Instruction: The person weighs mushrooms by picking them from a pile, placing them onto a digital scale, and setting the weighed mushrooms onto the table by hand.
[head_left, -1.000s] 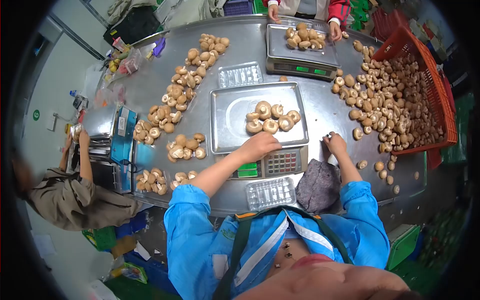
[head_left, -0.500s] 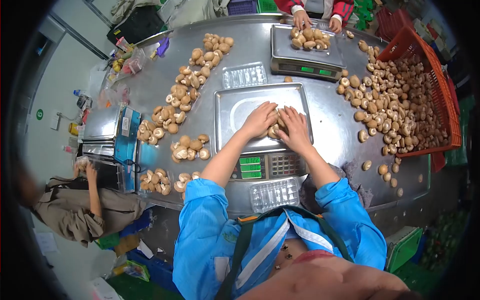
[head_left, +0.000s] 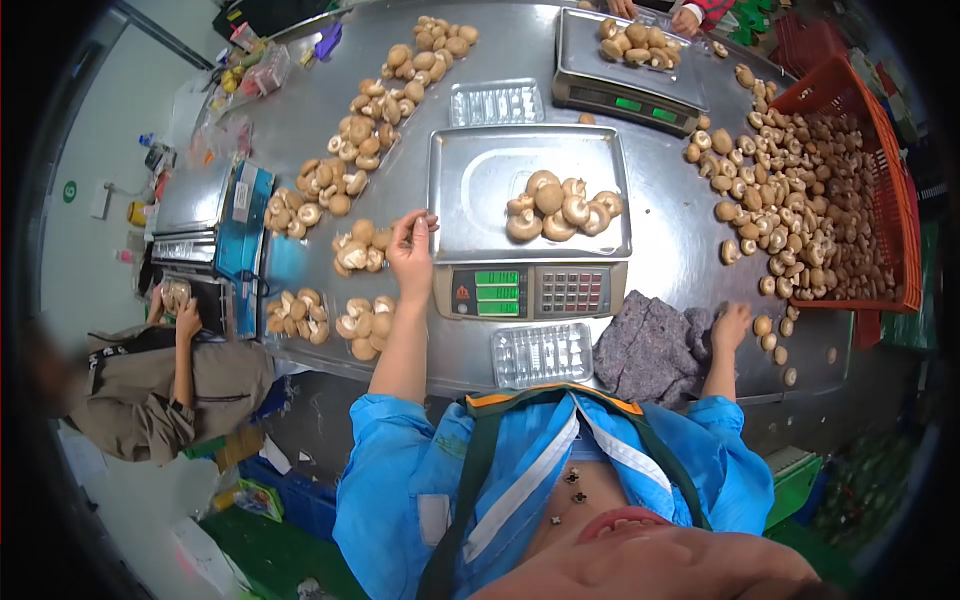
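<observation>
Beside the left rim of the scale tray (head_left: pixel 480 235), my left hand (head_left: pixel 411 250) has its fingers curled together; whatever may be between them is too small to make out. A cluster of mushrooms (head_left: pixel 560 207) lies on the tray's right half, untouched. Below the tray is the scale's panel (head_left: pixel 497 292) with green digits. My right hand (head_left: pixel 732 325) is at the table's right front, between a grey cloth (head_left: pixel 650 345) and a few loose mushrooms (head_left: pixel 764 326); its fingers are too unclear to read.
Empty clear punnets (head_left: pixel 542 355) (head_left: pixel 497 103) lie below and above the scale. Filled punnets (head_left: pixel 297 315) line the left. An orange basket (head_left: pixel 905 240) spills mushrooms at right. A second scale (head_left: pixel 630 98) stands at the top, near another person's hand (head_left: pixel 687 20). A co-worker (head_left: pixel 175 385) is at left.
Both my hands have left the mushrooms on the tray: the left moved to the tray's left side, the right to the table's right front. The mushrooms are uncovered, and the view has shifted.
</observation>
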